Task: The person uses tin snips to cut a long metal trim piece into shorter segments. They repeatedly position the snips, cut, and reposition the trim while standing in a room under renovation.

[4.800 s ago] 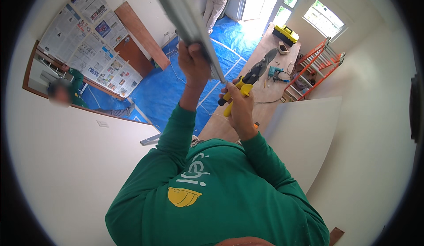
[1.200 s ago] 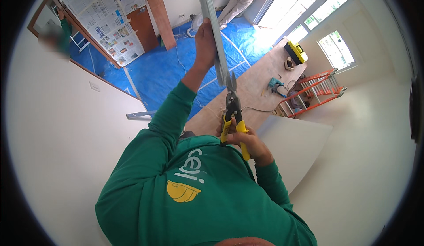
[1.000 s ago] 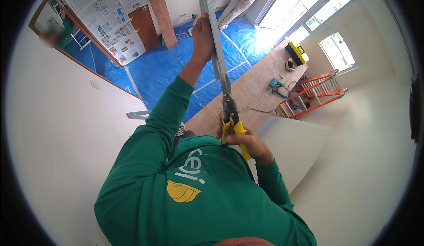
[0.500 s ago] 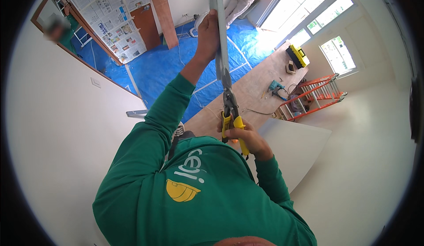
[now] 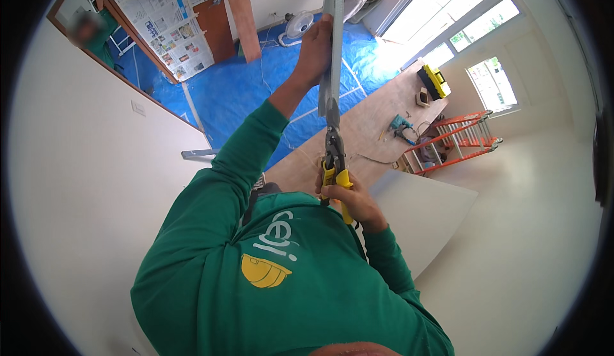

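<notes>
- L hand (image 5: 314,49) is up high, fingers wrapped round a long, narrow, grey metal channel strip (image 5: 335,43); grip looks firm, prob. to steady the piece. Far fingertips hidden behind the metal.
- Strip is held up off the floor, roughly in line w/ the body; its near end points back at the person, prob. so the tool can reach it straight on.
- R hand (image 5: 355,199), lower & closer to the chest, has its fingers closed round the handles of dark metal snips w/ yellow-and-black grips (image 5: 334,142); handles nearly together.
- Snips' blades meet the strip's near end; can't tell how much metal sits btwn them.
- Snips & strip run almost in one line, prob. b/c each hand then braces against the other.
- Crinkled blue plastic sheet (image 5: 236,94) covers much of the floor, presumably as protection; newspaper sheets (image 5: 169,33) cover the brown door, likely same reason.
- Yellow-and-black plastic toolbox (image 5: 434,82), teal power tool (image 5: 401,124) & orange-railed ladder (image 5: 451,140) are grouped ahead to the R, prob. kept clear of the elbows.
</notes>
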### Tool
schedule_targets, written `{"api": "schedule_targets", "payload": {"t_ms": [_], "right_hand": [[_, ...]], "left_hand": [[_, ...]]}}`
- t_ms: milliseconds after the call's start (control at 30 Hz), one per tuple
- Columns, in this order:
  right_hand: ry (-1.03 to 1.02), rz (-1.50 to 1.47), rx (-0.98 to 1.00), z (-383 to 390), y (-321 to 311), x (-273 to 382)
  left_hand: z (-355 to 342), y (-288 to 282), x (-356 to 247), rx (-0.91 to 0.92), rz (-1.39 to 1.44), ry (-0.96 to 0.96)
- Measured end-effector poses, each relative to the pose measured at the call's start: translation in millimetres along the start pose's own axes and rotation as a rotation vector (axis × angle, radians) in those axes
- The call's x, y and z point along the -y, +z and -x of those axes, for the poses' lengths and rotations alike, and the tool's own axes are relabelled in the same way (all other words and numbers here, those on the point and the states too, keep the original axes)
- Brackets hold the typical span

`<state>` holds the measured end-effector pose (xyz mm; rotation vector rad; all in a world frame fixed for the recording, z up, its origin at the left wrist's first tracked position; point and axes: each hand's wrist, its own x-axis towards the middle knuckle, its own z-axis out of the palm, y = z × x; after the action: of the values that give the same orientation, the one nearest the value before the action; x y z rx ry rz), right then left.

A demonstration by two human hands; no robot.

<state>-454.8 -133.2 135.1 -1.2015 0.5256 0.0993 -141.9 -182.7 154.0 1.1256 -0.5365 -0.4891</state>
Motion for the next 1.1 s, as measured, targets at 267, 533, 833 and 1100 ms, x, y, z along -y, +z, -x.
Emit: {"api": "schedule_targets", "payload": {"t_ms": [267,533,833,1100], "right_hand": [[-0.052,0.044,0.001,-9,6,-18],[0.049,0.056,-0.048,-10,3,-15],[0.081,-0.094,0.036,-3,8,-1],[0.217,0.150,0.131,-2,-11,27]], "left_hand": [[2,-3,14,0.014,-0.012,-0.071],[2,-16,36,-0.103,0.004,-0.074],[19,-24,8,-0.162,-0.193,0.023],[9,-43,3,0.030,-0.095,-0.027]]}}
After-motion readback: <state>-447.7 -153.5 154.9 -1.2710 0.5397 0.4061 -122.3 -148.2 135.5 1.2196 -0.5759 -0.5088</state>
